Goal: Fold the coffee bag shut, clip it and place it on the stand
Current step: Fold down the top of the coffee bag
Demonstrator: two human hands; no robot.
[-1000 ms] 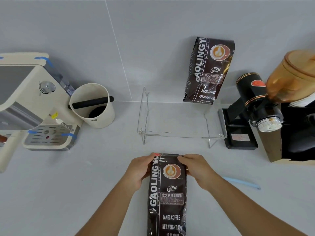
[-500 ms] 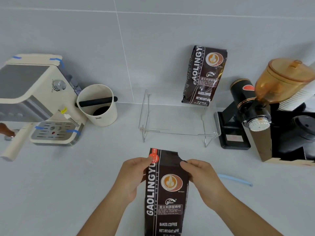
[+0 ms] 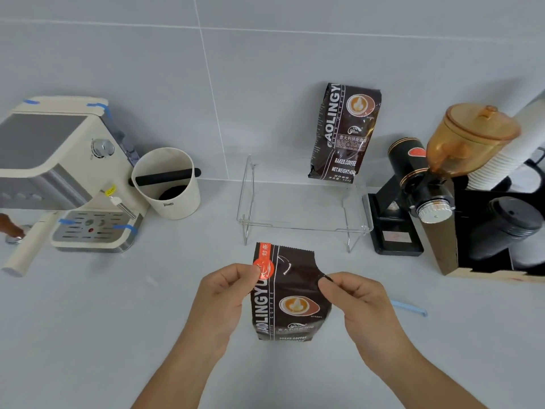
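A pale grey bench [image 3: 88,335] is seen beneath everything, with a tiled wall behind it. At the left a cream espresso machine [image 3: 63,172] is placed, and a cream knock box [image 3: 166,184] with a black bar is set just beside it. At the right a coffee grinder [image 3: 427,184] with an amber hopper is stood beside a box of stacked cups [image 3: 501,231]. Between them a clear stand [image 3: 303,214] is positioned, and a second coffee bag [image 3: 345,134] is propped upright at its back right against the wall. In front of the stand, the coffee bag [image 3: 287,293] is held upright near the middle of the bench, its top unfolded. Its left upper edge is pinched by the left hand [image 3: 227,293] and its right upper edge by the right hand [image 3: 356,299], so the bag is kept between the two hands. A light blue clip [image 3: 408,307] is left lying on the bench just right of the right hand.
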